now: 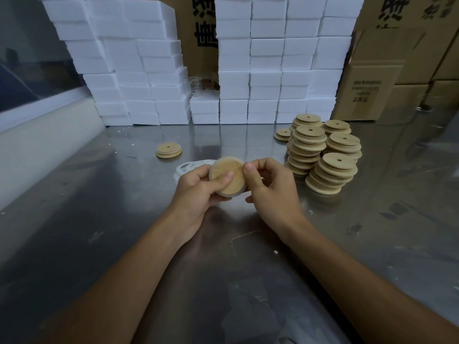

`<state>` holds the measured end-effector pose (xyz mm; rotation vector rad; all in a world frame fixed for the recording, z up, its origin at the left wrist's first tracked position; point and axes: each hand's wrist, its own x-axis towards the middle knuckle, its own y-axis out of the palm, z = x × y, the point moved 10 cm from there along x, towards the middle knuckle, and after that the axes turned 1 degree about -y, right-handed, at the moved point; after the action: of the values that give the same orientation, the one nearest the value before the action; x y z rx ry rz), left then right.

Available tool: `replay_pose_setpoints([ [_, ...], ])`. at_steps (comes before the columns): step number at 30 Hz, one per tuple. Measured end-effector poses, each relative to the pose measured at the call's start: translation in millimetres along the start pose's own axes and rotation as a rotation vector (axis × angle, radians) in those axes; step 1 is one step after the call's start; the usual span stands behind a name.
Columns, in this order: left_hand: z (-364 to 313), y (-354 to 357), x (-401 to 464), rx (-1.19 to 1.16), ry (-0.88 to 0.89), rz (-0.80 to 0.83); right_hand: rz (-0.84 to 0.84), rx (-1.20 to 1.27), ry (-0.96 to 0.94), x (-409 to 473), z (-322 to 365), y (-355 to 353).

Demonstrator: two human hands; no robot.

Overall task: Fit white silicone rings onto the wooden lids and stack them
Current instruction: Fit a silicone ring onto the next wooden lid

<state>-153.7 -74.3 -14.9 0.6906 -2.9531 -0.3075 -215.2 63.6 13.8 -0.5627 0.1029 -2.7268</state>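
A: Reading from the left, what lies on the steel table [104,219]?

B: A short stack of finished lids [169,150], set apart on the left. Nearer the centre, a loose heap of white silicone rings [190,166] lies just behind the hands.

A: And the hands?

B: The left hand [198,189] grips one wooden lid [227,175], held on edge above the table, thumb pressed on its flat face and fingers curled behind. A pale ring appears to run round the lid's lower rim, though how fully it is seated cannot be told. The right hand [269,184] pinches the lid's right edge, thumb tip at the rim, the other fingers curled.

A: How should the parts handle?

B: The lid looks light and rigid, best held across its flat faces so that the rim is free. The ring is probably soft, stretchy and somewhat clingy; it is best rolled on at the rim, a little at a time, turning the lid.

A: Farther right?

B: Leaning stacks of bare lids [323,155], each with a central hole, which may topple if knocked. Behind stand white foam blocks [273,70] and cardboard cartons [387,83].
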Motion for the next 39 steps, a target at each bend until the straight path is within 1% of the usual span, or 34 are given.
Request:
replay_pose_setpoints([
  [2, 0.0, -4.7, 1.2, -0.09, -0.008, -0.02, 0.044, 0.001, 0.004, -1.4, 0.9, 6.0],
  [4, -0.5, -5.1, 0.6, -0.118, -0.009, -0.021, 0.064, -0.004, 0.028, -2.5, -2.1, 8.1],
  [8, -2.8, 0.0, -1.4, -0.007, 0.013, -0.011, -0.012, 0.017, 0.048, 1.1, -5.9, -6.0],
  [12, -0.7, -7.5, 0.5, 0.042, 0.028, -0.077, -0.087, -0.045, -0.007, 4.6, -2.3, -22.7],
  [15, -0.6, -10.4, -0.4, 0.086, 0.048, -0.122, -0.077, 0.006, 0.008, 3.5, -3.3, -20.7],
  [19, -0.9, -10.5, -1.4, 0.083, 0.057, -0.145, -0.079, 0.015, -0.043, 3.3, 2.8, -19.5],
  [26, 0.4, -13.6, -1.1, 0.207, 0.066, -0.198, -0.081, -0.099, -0.178, -2.8, 20.1, -16.7],
  [28, -0.1, -13.9, -1.1, 0.221, 0.066, -0.199, -0.087, -0.125, -0.22, -4.3, 24.2, -16.9],
  [32, -2.1, -10.9, -2.5, 0.212, 0.068, -0.171, -0.107, -0.084, -0.2, -1.5, 20.2, -20.9],
  [34, -1.7, -6.8, -3.0, 0.193, 0.062, -0.137, -0.086, -0.031, -0.171, -1.1, 16.3, -18.4],
  [37, -0.8, -2.4, -3.1, 0.213, 0.054, -0.107, -0.01, 0.035, -0.118, -2.0, 8.9, -9.5],
  [39, -0.8, -0.6, -2.4, 0.225, 0.052, -0.093, -0.01, 0.044, -0.119, -1.3, 8.3, -9.3],
])
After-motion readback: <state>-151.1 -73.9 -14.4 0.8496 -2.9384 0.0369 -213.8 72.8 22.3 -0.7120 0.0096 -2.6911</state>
